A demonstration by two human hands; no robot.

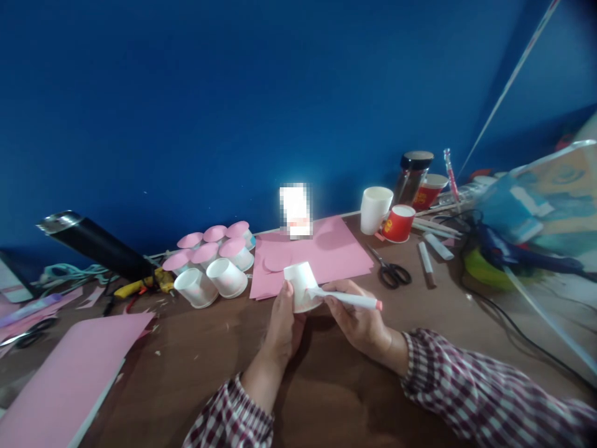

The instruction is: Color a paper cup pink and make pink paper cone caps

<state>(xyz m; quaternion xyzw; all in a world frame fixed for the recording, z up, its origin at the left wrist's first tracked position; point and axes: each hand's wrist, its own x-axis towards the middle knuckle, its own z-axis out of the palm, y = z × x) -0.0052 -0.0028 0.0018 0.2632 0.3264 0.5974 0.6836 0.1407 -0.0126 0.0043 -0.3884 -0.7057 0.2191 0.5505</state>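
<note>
My left hand (pixel 282 320) is closed around a white paper cup (pixel 302 280), held tilted above the brown table. In my right hand (pixel 359 320) is a white marker (pixel 352 300) with a pinkish-red end pointing right. Its other end meets the cup's side, though blur hides whether it touches. Just behind the cup lie pink paper sheets (pixel 326 246) with a pink paper circle (pixel 277 261) on top. To the left, two white paper cups (pixel 227 278) stand upside down or tilted, in front of several cups topped with pink paper discs (pixel 204 252).
Black-handled scissors (pixel 394 274) lie right of the pink sheets. Beyond them stand a white cup (pixel 375 210), a red paper cup (pixel 398 224) and a dark-lidded jar (pixel 413 177). A glue gun (pixel 513 249) with a cable is at right. A black flask (pixel 93 246) leans at left.
</note>
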